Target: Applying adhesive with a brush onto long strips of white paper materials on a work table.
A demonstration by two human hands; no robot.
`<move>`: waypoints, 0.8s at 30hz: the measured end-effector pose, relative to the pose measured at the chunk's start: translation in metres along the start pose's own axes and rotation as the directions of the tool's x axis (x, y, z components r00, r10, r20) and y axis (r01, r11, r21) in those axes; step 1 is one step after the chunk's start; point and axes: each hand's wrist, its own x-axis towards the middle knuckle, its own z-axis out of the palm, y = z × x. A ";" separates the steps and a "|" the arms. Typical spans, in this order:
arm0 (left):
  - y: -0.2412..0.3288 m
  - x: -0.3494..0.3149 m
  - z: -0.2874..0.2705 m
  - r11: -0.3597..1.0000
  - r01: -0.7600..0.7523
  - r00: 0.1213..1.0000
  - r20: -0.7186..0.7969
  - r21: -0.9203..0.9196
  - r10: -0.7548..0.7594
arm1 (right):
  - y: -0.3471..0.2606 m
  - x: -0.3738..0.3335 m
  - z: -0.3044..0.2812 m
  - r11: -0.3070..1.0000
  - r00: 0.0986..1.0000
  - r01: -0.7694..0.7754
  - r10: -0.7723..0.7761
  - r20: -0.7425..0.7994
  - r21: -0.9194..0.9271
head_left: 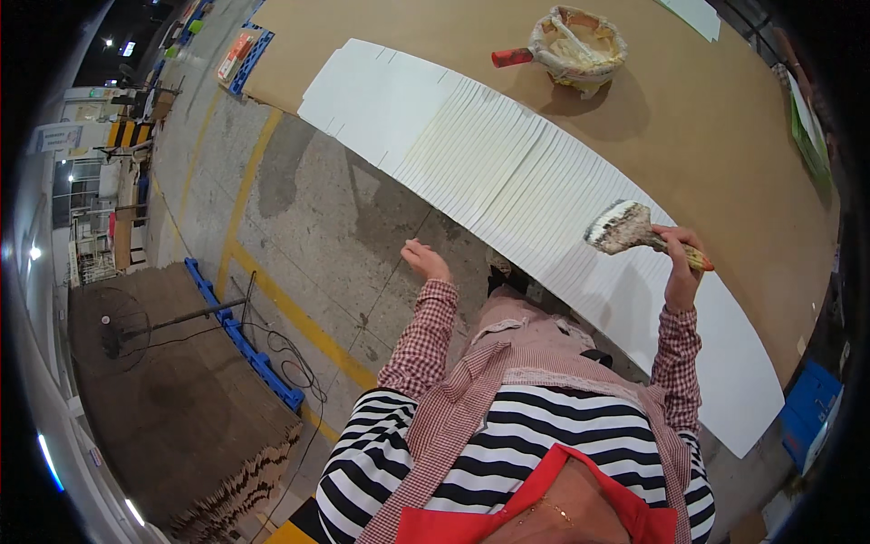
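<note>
My right hand (680, 263) is wrapped round the handle of a wide, flat brush (645, 238). White paste coats the bristles, which hang over a long fanned row of overlapping white sheets (507, 172). The sheets lie along the near edge of a brown-topped table (399, 36), and their narrow exposed strips look faintly yellowish toward the left. Away from the table edge, over the floor, my left hand (426, 261) is empty with its fingers loosely curved.
A paste-smeared bucket (578, 50) with a red handle (512, 57) stands farther back on the table. Blue crates (811, 408) sit at the right. Leftward are a stack of brown board (181, 390), a fan (113, 335) and a loose black cable (299, 367).
</note>
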 end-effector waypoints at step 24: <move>0.221 0.113 0.144 0.345 -0.914 0.178 0.555 -0.212 0.812 | 0.015 0.022 0.096 1.000 0.956 -0.017 0.011 -0.295 -0.016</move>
